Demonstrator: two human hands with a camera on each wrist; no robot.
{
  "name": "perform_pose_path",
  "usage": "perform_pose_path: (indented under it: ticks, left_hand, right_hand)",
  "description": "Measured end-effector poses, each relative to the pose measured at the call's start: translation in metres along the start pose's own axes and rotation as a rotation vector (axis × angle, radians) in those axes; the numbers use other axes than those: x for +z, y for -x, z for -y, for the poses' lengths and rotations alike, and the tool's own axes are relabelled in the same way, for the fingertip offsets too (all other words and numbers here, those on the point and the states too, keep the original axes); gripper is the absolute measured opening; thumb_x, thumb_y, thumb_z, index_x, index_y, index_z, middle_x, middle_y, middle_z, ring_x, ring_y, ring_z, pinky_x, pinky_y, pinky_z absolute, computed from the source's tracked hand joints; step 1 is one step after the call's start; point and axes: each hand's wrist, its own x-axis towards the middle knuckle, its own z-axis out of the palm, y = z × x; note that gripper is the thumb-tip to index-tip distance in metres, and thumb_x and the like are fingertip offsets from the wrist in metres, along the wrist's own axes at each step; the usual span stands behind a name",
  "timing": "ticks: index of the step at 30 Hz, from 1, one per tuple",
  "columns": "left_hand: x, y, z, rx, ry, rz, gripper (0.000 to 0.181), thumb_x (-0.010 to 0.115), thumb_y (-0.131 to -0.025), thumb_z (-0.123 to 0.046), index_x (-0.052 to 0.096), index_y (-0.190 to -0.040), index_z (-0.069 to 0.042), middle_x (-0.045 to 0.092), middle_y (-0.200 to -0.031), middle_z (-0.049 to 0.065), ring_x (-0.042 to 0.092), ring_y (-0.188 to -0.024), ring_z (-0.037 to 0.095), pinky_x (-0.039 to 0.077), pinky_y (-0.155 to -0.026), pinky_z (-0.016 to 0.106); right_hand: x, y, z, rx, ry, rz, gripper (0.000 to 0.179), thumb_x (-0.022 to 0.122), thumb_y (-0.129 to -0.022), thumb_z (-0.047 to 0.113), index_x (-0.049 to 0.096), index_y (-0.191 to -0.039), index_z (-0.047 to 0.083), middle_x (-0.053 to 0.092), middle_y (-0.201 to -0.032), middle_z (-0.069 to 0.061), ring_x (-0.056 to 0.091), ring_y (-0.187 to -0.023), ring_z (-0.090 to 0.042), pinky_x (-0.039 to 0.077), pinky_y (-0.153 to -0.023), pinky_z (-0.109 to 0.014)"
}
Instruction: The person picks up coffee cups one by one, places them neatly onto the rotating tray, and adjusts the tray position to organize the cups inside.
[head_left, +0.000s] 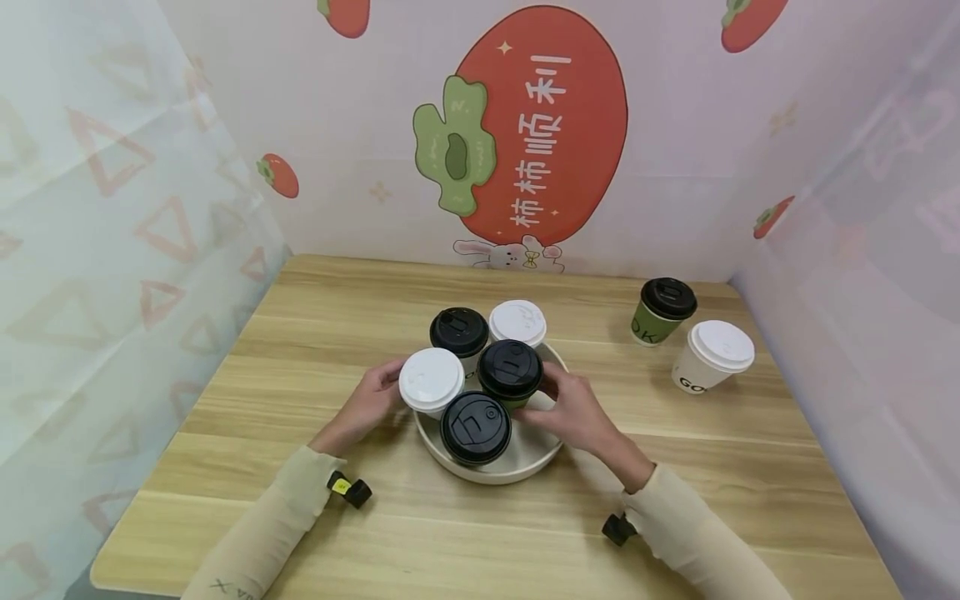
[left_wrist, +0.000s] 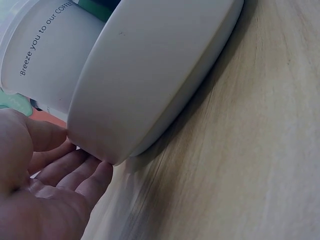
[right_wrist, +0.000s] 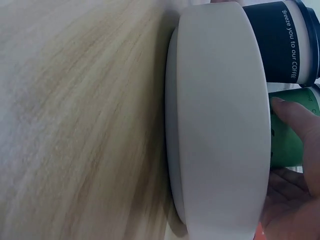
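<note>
A round white tray (head_left: 495,477) with a raised rim carries several lidded paper coffee cups. My left hand (head_left: 377,392) holds the tray's left side, thumb at the upper edge and fingertips against the wall in the left wrist view. Inside the tray, my right hand (head_left: 573,408) grips a green cup (right_wrist: 290,125) with a black lid (head_left: 511,368), its thumb on the cup's side. Close by are a dark cup (right_wrist: 272,42) with a black lid (head_left: 476,427), a white-lidded cup (head_left: 431,379), another black-lidded cup (head_left: 459,332) and another white-lidded cup (head_left: 517,323).
At the table's back right stand a green cup (head_left: 651,325) with a black lid and a white cup (head_left: 697,367) with a white lid. The wooden table (head_left: 480,550) meets a printed backdrop (head_left: 360,208) behind and at both sides.
</note>
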Motion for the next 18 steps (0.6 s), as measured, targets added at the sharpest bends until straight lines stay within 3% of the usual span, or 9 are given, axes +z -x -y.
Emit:
perform_pose_path:
  ticks: [14, 18]
  left_hand:
    - [0.0, 0.001, 0.0, 0.01, -0.008, -0.005, 0.047, 0.054, -0.107, -0.003, 0.048, -0.153, 0.006, 0.055, -0.153, 0.029, 0.051, -0.143, 0.039, 0.048, -0.109, 0.019]
    - [-0.001, 0.0, 0.0, 0.024, -0.019, -0.013, 0.047, 0.055, -0.106, -0.001, 0.05, -0.152, 0.005, 0.056, -0.152, 0.026, 0.05, -0.145, 0.037, 0.045, -0.116, 0.027]
  right_hand:
    - [0.015, -0.011, 0.0, -0.009, 0.047, 0.04, 0.069, 0.09, -0.082, 0.005, 0.06, -0.144, 0.005, 0.069, -0.141, -0.014, 0.067, -0.13, -0.032, 0.056, -0.111, -0.041]
    - [0.018, -0.015, 0.001, -0.013, 0.041, 0.04, 0.068, 0.089, -0.082, 0.002, 0.06, -0.143, 0.005, 0.069, -0.139, -0.014, 0.068, -0.129, -0.032, 0.056, -0.111, -0.041]
